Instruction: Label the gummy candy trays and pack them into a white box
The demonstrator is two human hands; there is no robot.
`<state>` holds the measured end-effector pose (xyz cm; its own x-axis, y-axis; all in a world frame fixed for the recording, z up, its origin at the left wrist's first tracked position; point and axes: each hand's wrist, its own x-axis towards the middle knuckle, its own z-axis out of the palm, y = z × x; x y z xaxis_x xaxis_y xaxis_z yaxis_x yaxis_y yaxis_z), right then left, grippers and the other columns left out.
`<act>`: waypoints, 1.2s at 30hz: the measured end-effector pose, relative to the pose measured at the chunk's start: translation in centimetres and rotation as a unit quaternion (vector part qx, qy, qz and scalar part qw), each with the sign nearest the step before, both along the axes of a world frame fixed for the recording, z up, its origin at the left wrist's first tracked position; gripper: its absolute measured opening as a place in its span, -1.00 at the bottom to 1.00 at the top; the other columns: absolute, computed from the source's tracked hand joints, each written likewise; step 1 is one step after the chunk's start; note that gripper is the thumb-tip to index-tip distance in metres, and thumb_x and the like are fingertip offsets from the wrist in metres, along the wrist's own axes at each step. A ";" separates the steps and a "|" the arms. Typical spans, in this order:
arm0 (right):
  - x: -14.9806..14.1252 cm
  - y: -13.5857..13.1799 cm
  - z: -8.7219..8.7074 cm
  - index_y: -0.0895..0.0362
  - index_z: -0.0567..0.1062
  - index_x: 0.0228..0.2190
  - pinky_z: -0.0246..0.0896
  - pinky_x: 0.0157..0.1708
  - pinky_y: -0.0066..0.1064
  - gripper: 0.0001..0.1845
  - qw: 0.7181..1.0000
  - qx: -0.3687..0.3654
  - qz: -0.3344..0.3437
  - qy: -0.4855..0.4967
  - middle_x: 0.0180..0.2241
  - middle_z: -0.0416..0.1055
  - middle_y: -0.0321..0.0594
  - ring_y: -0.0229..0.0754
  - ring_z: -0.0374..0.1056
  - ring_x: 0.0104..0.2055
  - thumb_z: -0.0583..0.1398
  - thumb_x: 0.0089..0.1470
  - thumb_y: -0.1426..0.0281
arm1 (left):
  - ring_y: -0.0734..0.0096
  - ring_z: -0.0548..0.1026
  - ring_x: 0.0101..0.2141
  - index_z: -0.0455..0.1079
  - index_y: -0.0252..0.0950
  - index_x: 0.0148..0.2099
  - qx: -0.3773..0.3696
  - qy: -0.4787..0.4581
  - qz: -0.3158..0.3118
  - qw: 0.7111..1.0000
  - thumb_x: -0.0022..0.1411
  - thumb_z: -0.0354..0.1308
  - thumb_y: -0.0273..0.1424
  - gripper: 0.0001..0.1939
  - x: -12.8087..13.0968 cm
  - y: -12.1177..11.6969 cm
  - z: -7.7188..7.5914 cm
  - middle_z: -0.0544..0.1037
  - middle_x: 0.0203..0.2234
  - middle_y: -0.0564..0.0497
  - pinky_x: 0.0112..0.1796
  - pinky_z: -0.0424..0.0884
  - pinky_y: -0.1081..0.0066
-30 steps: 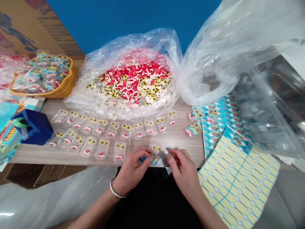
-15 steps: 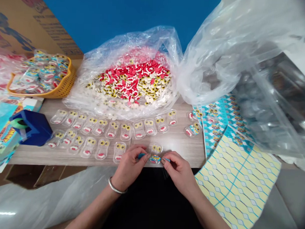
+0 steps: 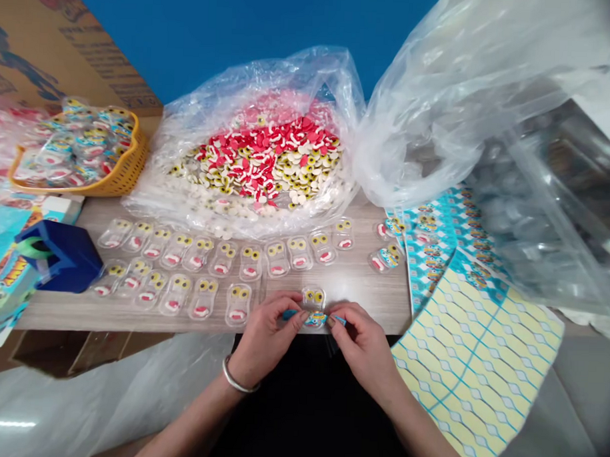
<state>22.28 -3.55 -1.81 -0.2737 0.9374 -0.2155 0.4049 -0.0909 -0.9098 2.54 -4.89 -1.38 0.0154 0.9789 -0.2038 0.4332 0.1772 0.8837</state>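
My left hand and my right hand meet at the near edge of the wooden table. Both pinch the ends of a small blue printed sticker, stretched across the lower part of a clear plastic candy case holding two yellow eye candies. The left hand grips the sticker's left end, the right its right end. A metal bangle circles my left wrist. Left of the hands lie two rows of filled clear cases.
An open clear bag of red and yellow candies lies behind the rows. A yellow basket of sealed cases stands far left, a blue tape dispenser near it. Sticker sheets lie at right under a big crumpled plastic bag.
Both hands have closed in on the case; the sticker, first held by the left hand alone, is now stretched between both hands across the case.
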 end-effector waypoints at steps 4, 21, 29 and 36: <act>0.3 -0.2 0.3 0.10 0.47 -0.46 0.14 -0.41 -0.43 -0.77 0.999 -0.016 0.015 -0.030 -0.48 0.33 -0.30 -0.24 0.27 -0.43 0.14 0.19 0.29 | 0.38 0.48 -0.30 0.47 -0.25 -0.34 -0.018 0.040 -0.019 0.999 0.27 0.15 -0.25 -0.79 -0.4 -0.3 0.3 0.55 -0.35 0.00 -0.23 0.37 0.39; -0.9 1.9 -1.9 0.09 0.39 -0.65 -0.08 -0.62 -0.49 -0.66 0.988 -0.091 -0.006 -0.122 -0.71 0.22 -0.39 -0.30 0.12 -0.61 0.17 0.08 0.22 | 0.48 0.31 -0.56 0.48 -0.28 -0.43 -0.096 0.155 0.031 0.983 0.21 0.12 -0.15 -0.67 0.0 1.2 -1.5 0.39 -0.64 0.12 -0.48 0.13 0.46; -1.0 2.5 -2.4 0.09 0.41 -0.64 -0.06 -0.60 -0.48 -0.66 0.987 -0.081 0.004 -0.141 -0.69 0.25 -0.38 -0.29 0.15 -0.61 0.15 0.08 0.23 | 0.44 0.37 -0.55 0.46 -0.25 -0.46 -0.083 0.238 0.001 0.968 0.25 0.09 -0.20 -0.68 0.7 1.9 -1.2 0.45 -0.63 0.09 -0.44 0.13 0.43; -1.4 3.5 -1.8 0.08 0.41 -0.65 -0.12 -0.56 -0.44 -0.68 0.968 -0.040 0.084 -0.233 -0.70 0.30 -0.36 -0.29 0.16 -0.62 0.16 0.08 0.28 | 0.28 0.50 -0.44 0.46 -0.24 -0.41 -0.071 0.334 -0.070 0.937 0.29 0.07 -0.19 -0.69 0.7 2.4 -1.3 0.58 -0.51 -0.02 -0.42 0.15 0.39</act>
<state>20.91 -0.05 -3.64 -0.2762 0.8631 -0.4228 0.7854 -0.0509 -0.6169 3.20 -2.47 -2.64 -0.0355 0.9389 -0.3424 0.9089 0.1728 0.3796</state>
